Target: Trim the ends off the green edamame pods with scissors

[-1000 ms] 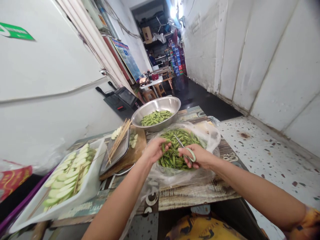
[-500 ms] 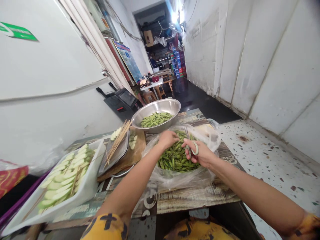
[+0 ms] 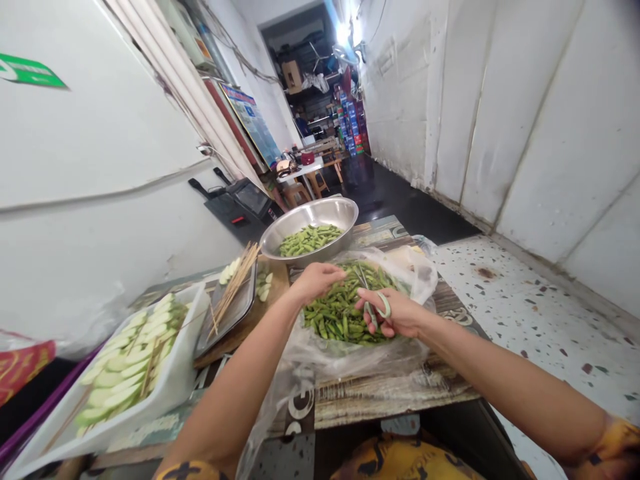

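Right hand (image 3: 397, 313) closed around scissors (image 3: 385, 305), left hand (image 3: 316, 281) apart from it, fingers extended, grip indiscernible, green pods (image 3: 345, 323) beneath both.

Straight before you on the table (image 3: 370, 403) lies the bag (image 3: 350, 363), with a heap of pods (image 3: 340, 323) in it. Your left hand (image 3: 320, 280) is above the heap's left far side; your right hand (image 3: 395, 315), holding the scissors (image 3: 387, 307), is over its right side. Just behind the bag stands the bowl (image 3: 333, 208) — more pods lie in it. Left of the bag is the board (image 3: 280, 280), the tray (image 3: 240, 313) partly on it and skewers (image 3: 233, 287) across the tray. Farther left and nearer you sits the tub (image 3: 193, 347) — slices (image 3: 117, 380) fill much of it.
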`<state>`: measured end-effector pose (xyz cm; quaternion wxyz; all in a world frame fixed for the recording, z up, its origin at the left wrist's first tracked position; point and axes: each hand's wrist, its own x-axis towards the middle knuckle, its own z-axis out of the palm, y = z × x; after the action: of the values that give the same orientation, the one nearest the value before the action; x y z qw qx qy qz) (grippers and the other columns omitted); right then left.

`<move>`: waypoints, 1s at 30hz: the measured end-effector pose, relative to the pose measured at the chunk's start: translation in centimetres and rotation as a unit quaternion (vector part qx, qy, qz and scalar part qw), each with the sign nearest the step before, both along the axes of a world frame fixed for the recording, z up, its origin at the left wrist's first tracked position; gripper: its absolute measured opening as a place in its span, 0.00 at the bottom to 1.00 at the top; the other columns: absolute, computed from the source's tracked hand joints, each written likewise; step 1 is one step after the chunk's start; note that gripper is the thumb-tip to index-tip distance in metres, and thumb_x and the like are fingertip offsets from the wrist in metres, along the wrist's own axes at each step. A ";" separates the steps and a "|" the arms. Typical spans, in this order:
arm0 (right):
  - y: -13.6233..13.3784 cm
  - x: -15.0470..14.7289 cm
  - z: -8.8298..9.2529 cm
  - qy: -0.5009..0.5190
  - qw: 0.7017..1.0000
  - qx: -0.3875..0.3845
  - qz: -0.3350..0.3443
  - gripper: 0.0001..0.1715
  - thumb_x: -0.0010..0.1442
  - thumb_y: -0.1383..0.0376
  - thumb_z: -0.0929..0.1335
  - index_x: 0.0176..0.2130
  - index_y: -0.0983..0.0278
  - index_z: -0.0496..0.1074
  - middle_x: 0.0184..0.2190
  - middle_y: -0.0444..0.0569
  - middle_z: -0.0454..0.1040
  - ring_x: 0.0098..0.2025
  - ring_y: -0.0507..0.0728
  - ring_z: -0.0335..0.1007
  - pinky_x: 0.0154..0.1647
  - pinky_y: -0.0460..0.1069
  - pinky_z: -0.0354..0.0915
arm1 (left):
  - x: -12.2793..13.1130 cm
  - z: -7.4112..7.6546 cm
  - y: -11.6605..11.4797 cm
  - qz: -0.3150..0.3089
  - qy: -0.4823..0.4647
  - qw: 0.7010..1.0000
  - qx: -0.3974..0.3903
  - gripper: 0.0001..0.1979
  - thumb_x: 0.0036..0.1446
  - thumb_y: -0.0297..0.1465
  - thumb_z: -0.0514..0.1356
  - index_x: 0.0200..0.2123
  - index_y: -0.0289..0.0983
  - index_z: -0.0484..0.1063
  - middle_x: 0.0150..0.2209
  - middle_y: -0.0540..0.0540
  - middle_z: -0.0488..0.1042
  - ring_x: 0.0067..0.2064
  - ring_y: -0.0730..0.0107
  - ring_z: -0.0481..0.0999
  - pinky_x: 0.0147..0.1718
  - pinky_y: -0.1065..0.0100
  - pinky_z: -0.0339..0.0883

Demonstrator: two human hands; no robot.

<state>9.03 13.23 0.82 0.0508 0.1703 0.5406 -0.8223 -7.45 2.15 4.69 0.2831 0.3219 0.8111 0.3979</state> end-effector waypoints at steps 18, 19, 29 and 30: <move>-0.1 0.1 -0.5 0.014 0.998 0.055 0.021 0.26 0.55 0.48 0.67 0.34 0.70 0.68 0.17 0.44 0.68 0.15 0.48 0.64 0.05 0.39 0.49 | 1.9 -0.2 -0.9 -0.006 -0.125 0.991 0.042 0.16 0.47 0.43 0.63 0.24 0.34 0.70 0.12 0.56 0.55 0.14 0.83 0.48 0.14 0.76 0.38; -0.1 0.1 -0.5 0.014 0.998 0.056 0.020 0.26 0.55 0.48 0.67 0.35 0.70 0.68 0.17 0.44 0.68 0.15 0.48 0.64 0.05 0.39 0.49 | 2.0 -0.2 -0.9 -0.018 -0.129 0.991 0.039 0.17 0.47 0.43 0.63 0.24 0.34 0.70 0.12 0.56 0.55 0.14 0.83 0.48 0.14 0.76 0.38; -0.4 0.4 0.0 -0.005 0.994 0.103 0.042 0.23 0.56 0.49 0.66 0.30 0.68 0.69 0.12 0.39 0.64 0.09 0.45 0.55 0.05 0.39 0.44 | 2.0 0.3 -2.1 -0.056 -0.186 0.981 -0.014 0.18 0.45 0.44 0.64 0.25 0.34 0.69 0.11 0.57 0.55 0.13 0.84 0.48 0.13 0.76 0.37; -0.4 0.4 0.1 -0.008 0.993 0.107 0.045 0.23 0.55 0.49 0.67 0.30 0.68 0.69 0.12 0.39 0.63 0.10 0.45 0.55 0.05 0.39 0.43 | 2.0 0.4 -2.3 -0.059 -0.191 0.980 -0.019 0.17 0.45 0.44 0.64 0.25 0.34 0.68 0.11 0.57 0.55 0.13 0.83 0.48 0.13 0.76 0.37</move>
<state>9.46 12.78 0.89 0.0734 0.1567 0.6322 -0.7552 -5.47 -0.16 5.08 0.4617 0.2824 0.7292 0.4188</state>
